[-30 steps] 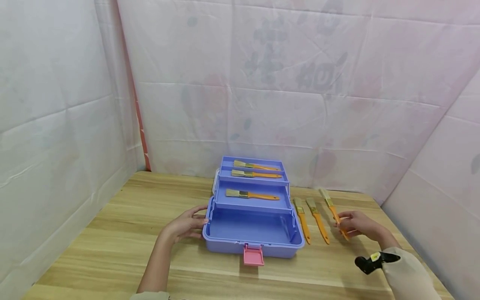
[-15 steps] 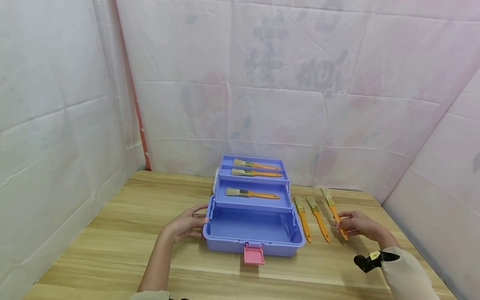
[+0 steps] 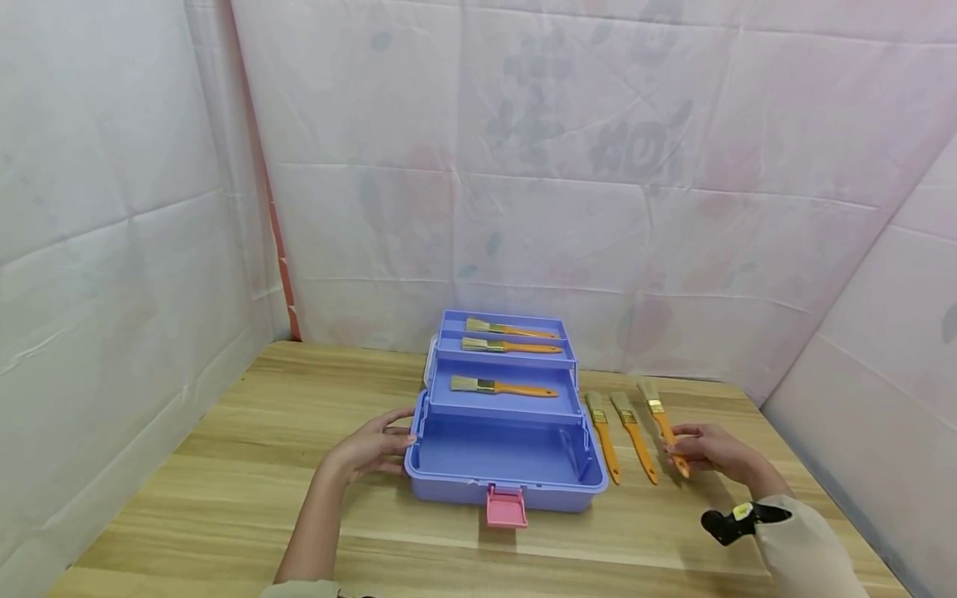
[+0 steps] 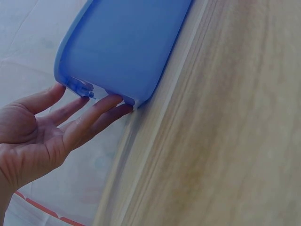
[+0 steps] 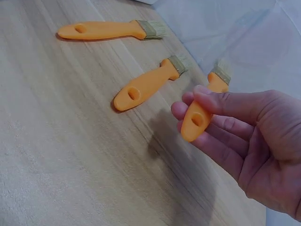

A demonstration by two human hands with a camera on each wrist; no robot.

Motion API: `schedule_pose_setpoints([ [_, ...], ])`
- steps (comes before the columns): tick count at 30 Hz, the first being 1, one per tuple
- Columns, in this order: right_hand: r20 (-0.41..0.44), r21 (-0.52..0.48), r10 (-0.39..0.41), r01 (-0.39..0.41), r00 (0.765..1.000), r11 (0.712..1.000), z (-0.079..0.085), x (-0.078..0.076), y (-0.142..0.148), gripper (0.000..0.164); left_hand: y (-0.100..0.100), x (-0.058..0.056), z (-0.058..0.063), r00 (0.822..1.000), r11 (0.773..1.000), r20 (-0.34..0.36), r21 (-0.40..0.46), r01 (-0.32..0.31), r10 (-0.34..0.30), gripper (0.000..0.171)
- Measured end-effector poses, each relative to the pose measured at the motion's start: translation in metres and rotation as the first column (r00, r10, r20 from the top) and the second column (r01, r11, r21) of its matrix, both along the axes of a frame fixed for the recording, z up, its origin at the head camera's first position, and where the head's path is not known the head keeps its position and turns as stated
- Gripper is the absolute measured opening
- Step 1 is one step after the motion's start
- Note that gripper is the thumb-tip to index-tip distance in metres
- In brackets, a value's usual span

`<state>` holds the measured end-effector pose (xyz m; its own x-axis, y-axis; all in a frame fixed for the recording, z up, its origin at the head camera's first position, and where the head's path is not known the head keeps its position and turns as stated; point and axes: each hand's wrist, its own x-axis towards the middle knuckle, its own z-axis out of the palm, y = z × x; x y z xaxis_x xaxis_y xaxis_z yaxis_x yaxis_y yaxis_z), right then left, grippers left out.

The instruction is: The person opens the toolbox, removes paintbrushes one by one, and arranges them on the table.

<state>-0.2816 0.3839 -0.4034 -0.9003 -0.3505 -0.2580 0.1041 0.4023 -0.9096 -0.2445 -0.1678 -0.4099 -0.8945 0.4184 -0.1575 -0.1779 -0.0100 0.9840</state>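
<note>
My right hand (image 3: 718, 453) pinches the orange handle of a paintbrush (image 5: 196, 115) between thumb and fingers. Its pale bristles point toward the back wall. Two like brushes, a nearer one (image 3: 634, 438) and another (image 3: 603, 438) right beside the box, lie on the table to its left. My left hand (image 3: 374, 447) rests its fingertips against the left side of an opened purple-blue toolbox (image 3: 508, 496), thumb and fingers spread in the left wrist view. One brush (image 3: 504, 387) lies in the middle tray, and two more (image 3: 512, 347) in the top tray.
The toolbox's pink latch (image 3: 506, 508) hangs down at the front, and its deep lower compartment (image 3: 497, 453) faces up. Wood-grain table (image 3: 247, 482) surrounds the box. Pale sheets (image 3: 374, 224) hang behind and at both sides.
The brush in my right hand has turned slightly, its broad bristle face showing more now, and its handle end has shifted a little left. My left hand and the toolbox stay where they were.
</note>
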Motion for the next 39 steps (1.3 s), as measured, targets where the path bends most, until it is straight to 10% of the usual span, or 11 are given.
schedule_pose_setpoints([
  [39,0.005,0.071,-0.039,0.039,0.999,0.997,-0.010,0.003,-0.001,0.064,-0.001,0.000,-0.001,1.000,1.000,-0.015,0.009,0.011,-0.011,0.060],
])
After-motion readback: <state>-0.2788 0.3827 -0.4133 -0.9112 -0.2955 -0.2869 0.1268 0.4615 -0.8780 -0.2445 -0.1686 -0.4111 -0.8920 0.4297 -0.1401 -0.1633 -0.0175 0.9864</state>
